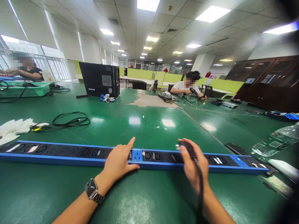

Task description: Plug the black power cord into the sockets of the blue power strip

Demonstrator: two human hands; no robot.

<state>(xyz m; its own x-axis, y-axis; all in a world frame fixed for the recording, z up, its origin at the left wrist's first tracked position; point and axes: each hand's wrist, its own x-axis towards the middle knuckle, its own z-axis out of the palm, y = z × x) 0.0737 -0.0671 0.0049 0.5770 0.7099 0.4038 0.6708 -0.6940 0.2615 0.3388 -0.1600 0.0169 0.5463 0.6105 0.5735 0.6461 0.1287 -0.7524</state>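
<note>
A long blue-edged power strip [63,151] with black sockets and a few blue ones lies across the green table in front of me. My left hand [118,158] grips it across its width near the middle, thumb at the near edge and the other fingers over the far edge. Pinched in my right hand [195,161] is a black power plug [188,146], its prongs pointing left. It is held above the strip, right of the middle. The plug's black cord [200,186] runs down past my wrist. Motion blurs this hand slightly.
A black computer case [99,79] stands at the back, with blue-white gloves [107,98] beside it. Coiled black cable [70,119] lies on the left, near a green basket [35,90]. A water bottle [275,141] lies right. Two people sit at the table's far sides.
</note>
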